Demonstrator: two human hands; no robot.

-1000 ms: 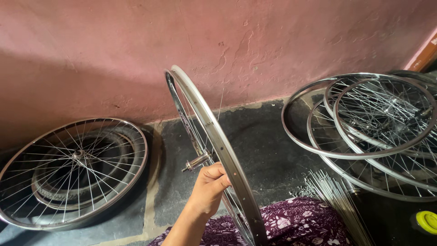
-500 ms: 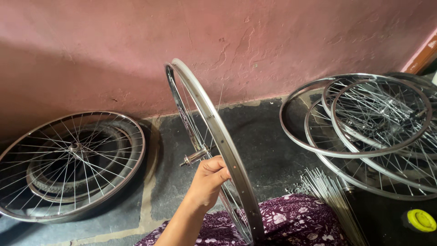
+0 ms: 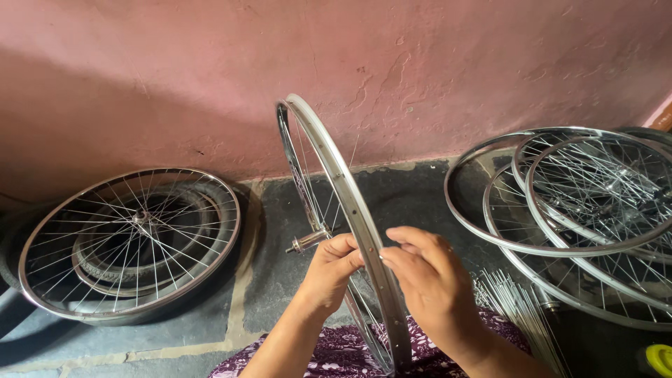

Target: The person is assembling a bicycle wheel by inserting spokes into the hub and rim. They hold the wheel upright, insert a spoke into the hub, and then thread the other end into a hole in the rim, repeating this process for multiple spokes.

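Here the left hand (image 3: 334,269) and right hand (image 3: 428,280) both pinch an upright wheel rim (image 3: 348,210) (edge-on). Loose spokes (image 3: 521,315) lie just right.

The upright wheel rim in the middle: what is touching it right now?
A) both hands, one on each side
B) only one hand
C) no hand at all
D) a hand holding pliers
A: the left hand and the right hand both pinch the upright rim from opposite sides, near its lower half, with no tool in sight.
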